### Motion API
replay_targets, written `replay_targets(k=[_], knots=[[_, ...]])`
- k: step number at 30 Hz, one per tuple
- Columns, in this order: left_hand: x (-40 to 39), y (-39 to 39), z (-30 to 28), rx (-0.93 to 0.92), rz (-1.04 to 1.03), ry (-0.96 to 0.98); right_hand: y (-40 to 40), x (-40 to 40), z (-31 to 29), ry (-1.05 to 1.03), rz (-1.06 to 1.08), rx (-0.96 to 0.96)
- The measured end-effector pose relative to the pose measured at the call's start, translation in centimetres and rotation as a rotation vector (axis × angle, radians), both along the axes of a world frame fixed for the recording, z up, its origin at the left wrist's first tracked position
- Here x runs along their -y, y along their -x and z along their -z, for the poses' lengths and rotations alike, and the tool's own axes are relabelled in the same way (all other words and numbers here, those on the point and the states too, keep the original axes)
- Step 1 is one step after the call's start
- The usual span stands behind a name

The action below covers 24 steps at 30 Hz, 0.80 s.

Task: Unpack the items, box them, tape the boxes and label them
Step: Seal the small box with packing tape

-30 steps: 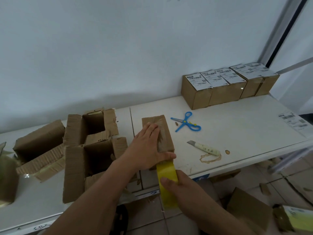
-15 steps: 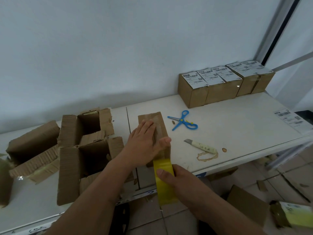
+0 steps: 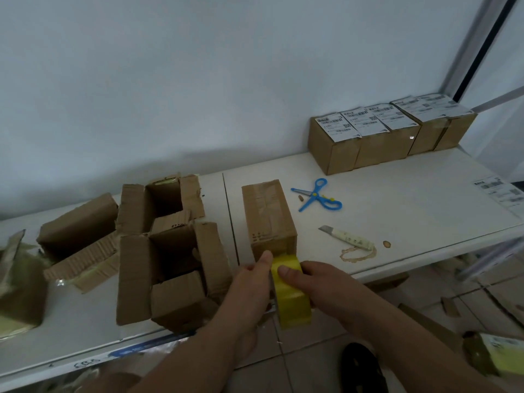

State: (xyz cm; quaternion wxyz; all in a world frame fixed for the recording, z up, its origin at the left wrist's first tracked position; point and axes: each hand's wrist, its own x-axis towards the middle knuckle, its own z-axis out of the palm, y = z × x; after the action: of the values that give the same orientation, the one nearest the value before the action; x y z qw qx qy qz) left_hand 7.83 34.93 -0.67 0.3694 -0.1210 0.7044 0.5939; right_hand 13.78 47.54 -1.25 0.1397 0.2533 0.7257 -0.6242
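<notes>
Taping step – box point(image 3: 269, 217) at table point(image 3: 411, 222) front edge. Right hand point(image 3: 320, 282) clamps yellow tape roll point(image 3: 292, 296); left hand point(image 3: 252, 282) pinches, probably, tape at box end. Next – sever tape, cutter point(image 3: 346, 238) nearby.

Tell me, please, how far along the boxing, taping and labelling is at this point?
Done: a row of labelled boxes stands at the back of the table. In hand: the box at the front edge is being taped; the right hand holds the yellow tape roll and the left hand is at the tape by the box's near end. Left: this box has no label yet, loose labels wait at the right, and opened cartons remain.
</notes>
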Motion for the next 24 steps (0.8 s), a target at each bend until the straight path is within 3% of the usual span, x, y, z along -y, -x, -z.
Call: replay_targets(k=[2,5,7,10,12,19,24], knots=[[0.0,0.0,0.2,0.118,-0.003,-0.070,0.2,-0.4,-0.3,-0.036,-0.031,0.063],[-0.1,0.2,0.0,0.147,0.013,-0.151,0.3,-2.3,-1.2,-0.133,-0.081,0.164],[-0.2,0.4,0.0,0.165,0.008,-0.182,0.6,-4.2,-1.2,-0.203,-0.014,0.134],[-0.3,0.6,0.3,0.169,-0.017,-0.198,1.4,-7.6,1.6,-0.765,0.042,0.063],[-0.4,0.9,0.5,0.181,-0.048,-0.205,1.7,-8.4,3.5,-0.981,0.009,0.111],[-0.6,1.1,1.2,0.183,-0.088,-0.236,2.0,-7.5,5.4,-1.181,0.012,0.193],[-0.8,1.5,1.9,0.142,-0.085,-0.256,2.4,-8.0,5.6,-0.860,0.149,0.244]])
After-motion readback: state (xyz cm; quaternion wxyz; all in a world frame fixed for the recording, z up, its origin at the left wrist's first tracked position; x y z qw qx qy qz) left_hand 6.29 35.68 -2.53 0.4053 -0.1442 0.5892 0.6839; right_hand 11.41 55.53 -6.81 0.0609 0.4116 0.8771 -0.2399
